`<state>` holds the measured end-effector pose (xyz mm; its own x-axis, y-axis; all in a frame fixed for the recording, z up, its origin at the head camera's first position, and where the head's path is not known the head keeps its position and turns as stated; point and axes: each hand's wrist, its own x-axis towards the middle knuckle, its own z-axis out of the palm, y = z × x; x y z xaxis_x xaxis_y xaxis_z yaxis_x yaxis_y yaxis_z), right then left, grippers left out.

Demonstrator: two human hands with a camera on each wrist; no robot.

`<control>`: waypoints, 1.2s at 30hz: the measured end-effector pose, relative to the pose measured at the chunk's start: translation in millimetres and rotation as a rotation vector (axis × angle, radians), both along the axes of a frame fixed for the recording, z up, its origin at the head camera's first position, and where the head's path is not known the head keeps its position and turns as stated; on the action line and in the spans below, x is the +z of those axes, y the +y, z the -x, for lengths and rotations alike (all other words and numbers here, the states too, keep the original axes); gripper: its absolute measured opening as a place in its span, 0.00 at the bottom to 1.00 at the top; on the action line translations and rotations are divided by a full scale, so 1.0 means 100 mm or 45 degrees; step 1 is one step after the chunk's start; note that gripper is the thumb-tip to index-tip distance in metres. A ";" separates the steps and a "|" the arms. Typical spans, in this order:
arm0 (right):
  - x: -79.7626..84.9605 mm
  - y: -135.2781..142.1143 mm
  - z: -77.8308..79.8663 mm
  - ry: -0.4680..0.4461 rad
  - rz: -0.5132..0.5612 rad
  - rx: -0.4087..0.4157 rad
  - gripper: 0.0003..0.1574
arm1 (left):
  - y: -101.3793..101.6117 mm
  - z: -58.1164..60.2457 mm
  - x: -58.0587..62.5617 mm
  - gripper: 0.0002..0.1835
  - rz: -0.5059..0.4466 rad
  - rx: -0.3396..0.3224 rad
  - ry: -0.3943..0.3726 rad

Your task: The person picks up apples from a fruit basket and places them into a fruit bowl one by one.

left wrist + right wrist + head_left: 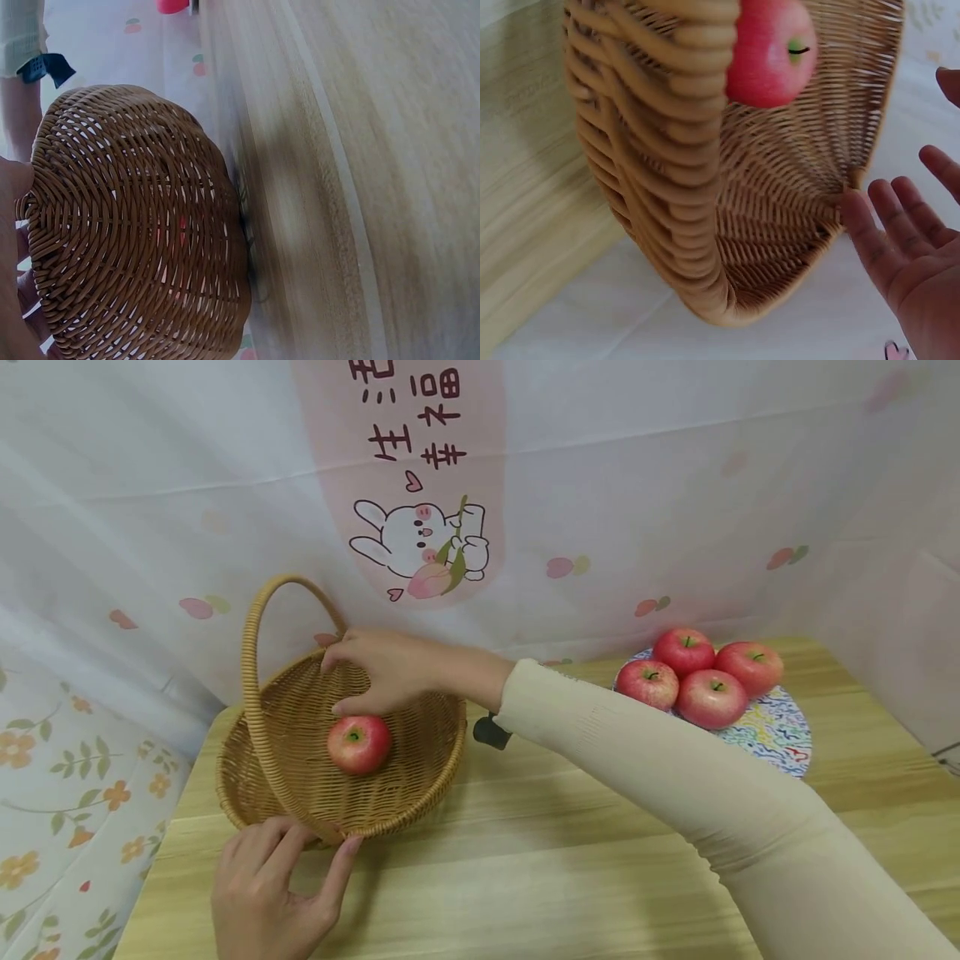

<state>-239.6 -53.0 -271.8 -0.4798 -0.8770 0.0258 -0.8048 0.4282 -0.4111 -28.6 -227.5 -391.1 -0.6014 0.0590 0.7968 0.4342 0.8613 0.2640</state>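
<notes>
A brown wicker basket [429, 777] with a tall arched handle [253, 685] stands on the left part of the table. One red apple [358, 745] lies inside it. My left hand [270, 885] grips the near rim at the foot of the handle, thumb and fingers on either side, as the left wrist view [16, 247] also shows around the hand. Over the far side of the basket reaches my right hand [397, 670], its fingers spread and holding nothing. In the right wrist view those fingertips [857, 202] are right at the rim, away from the apple [776, 52].
A round patterned plate [783, 735] at the right bears several red apples [711, 699]. Behind the wooden table [510, 860] hangs a white printed curtain [600, 485]. A dark strap [491, 732] sits by my right wrist.
</notes>
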 end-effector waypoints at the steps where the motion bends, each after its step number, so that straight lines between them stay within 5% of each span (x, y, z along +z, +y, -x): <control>1: 0.00 -0.03 0.02 0.010 -0.020 0.008 0.30 | 0.00 0.00 0.00 0.33 0.001 -0.002 0.004; 16: -0.17 -0.23 0.04 -0.120 -0.281 0.091 0.36 | -0.02 0.03 0.01 0.34 0.024 -0.016 0.052; 24: -0.21 -0.34 -0.03 -0.174 -0.561 0.036 0.53 | 0.00 0.03 -0.01 0.33 0.030 -0.022 0.102; 36: -0.14 -0.42 0.02 -0.143 -0.693 0.107 0.50 | -0.02 0.01 -0.04 0.34 0.005 -0.010 0.059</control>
